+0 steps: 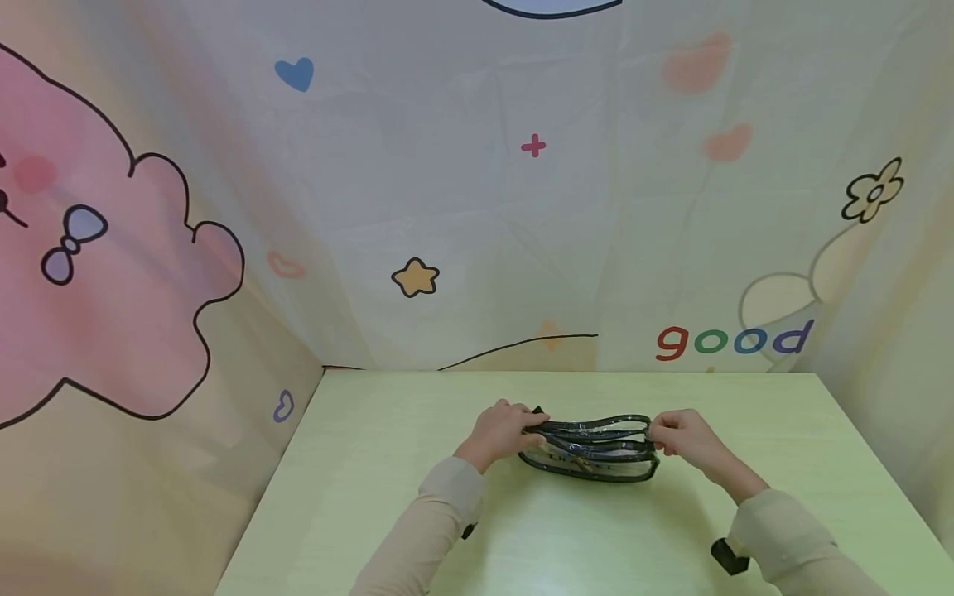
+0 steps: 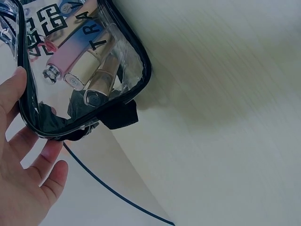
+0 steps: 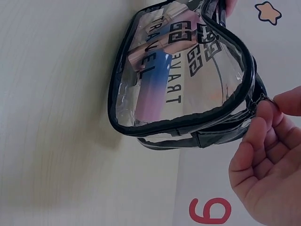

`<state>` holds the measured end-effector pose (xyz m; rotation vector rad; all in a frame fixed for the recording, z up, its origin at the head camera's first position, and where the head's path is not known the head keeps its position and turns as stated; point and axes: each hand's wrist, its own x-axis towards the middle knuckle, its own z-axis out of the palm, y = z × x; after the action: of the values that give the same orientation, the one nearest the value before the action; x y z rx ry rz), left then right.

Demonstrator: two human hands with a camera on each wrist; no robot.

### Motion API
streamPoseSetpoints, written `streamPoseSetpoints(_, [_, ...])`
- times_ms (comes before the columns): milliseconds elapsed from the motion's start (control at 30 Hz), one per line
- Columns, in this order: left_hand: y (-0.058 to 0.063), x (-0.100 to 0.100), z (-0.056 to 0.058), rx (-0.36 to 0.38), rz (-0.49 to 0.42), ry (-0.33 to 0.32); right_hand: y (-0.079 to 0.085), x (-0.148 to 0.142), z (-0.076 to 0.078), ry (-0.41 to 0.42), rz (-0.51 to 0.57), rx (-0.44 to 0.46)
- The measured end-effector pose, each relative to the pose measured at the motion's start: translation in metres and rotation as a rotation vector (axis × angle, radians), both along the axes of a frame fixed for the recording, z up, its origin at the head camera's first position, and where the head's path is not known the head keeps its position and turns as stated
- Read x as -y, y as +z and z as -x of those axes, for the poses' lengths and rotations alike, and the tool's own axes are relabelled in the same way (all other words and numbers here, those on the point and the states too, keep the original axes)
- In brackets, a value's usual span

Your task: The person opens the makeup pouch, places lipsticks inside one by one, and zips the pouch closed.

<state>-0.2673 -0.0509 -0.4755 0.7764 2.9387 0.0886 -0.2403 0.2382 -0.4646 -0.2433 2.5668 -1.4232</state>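
A clear toiletry bag (image 1: pixel 596 453) with black piping stands on the table, printed with dark letters reading TRAVEL. Through its see-through wall show several cosmetic tubes, among them a pink-and-blue tube (image 3: pixel 155 87) and a cream-coloured tube (image 2: pixel 83 68). My left hand (image 1: pixel 501 432) grips the bag's left end, thumb on the near side and fingers behind. At the opposite end my right hand (image 1: pixel 689 440) pinches a small metal zipper pull (image 3: pixel 262 99) between thumb and index finger. How far the zipper is open, I cannot tell.
The pale table (image 1: pixel 358 497) reaches back to a printed fabric backdrop (image 1: pixel 477 207) with hearts, a star and the word "good". A similar cloth with a pink cartoon figure (image 1: pixel 112 331) hangs along the left side.
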Motion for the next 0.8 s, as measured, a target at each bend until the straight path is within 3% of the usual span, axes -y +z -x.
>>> streamPoseSetpoints(167, [0.001, 0.002, 0.0, -0.012, 0.005, -0.005, 0.002, -0.006, -0.001, -0.01, -0.008, 0.012])
streamPoseSetpoints(467, [-0.007, 0.004, 0.0, -0.107, -0.005, -0.055, -0.004, -0.022, -0.002, -0.026, 0.002, 0.052])
streamPoseSetpoints(633, [-0.015, 0.001, -0.002, -0.246, -0.04, -0.071, -0.004, -0.025, -0.004, -0.035, 0.013, 0.066])
streamPoseSetpoints(800, [-0.017, -0.016, -0.006, -0.376, -0.048, -0.115, -0.002, -0.026, -0.004, -0.036, 0.014, 0.074])
